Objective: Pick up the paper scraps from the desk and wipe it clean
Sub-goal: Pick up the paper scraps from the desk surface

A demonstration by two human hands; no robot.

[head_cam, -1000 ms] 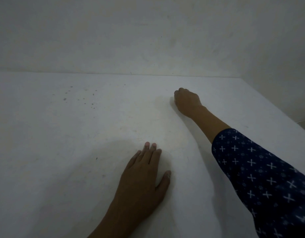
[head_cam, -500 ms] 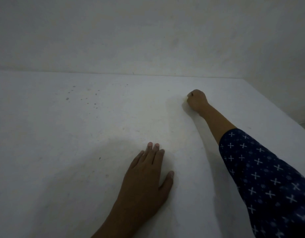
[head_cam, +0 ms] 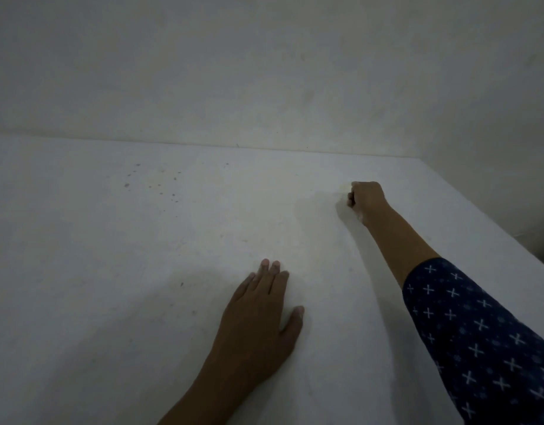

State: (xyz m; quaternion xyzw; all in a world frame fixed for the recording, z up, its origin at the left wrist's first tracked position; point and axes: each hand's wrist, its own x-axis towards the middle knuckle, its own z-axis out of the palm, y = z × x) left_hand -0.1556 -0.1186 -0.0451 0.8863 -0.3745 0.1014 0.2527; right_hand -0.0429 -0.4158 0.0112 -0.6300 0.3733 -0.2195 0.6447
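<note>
- 2 hands in view. L hand (head_cam: 258,320) lies flat, palm down on the desk (head_cam: 111,302), fingers straight & close together, thumb out to the side, grasping nothing
- R hand (head_cam: 367,199) is beyond & to the right of the L hand, well apart from it, clenched in a fist that rests on the desk
- 1 pale wad (head_cam: 345,188) peeks out at the far edge of that fist, w/ a 2nd sliver at the heel of the hand; cloth or paper, can't tell
- 1 sleeve (head_cam: 479,332), dark blue w/ small white crosses, covers the R forearm, right of the L hand
- 1 white desk under both hands
- dark specks (head_cam: 160,185) scattered far beyond & left of the L hand, too small to count exactly; 1 lone speck (head_cam: 182,284) nearer, left of its fingertips
- 1 plain wall (head_cam: 264,72) beyond the L hand, at the desk's far edge
</note>
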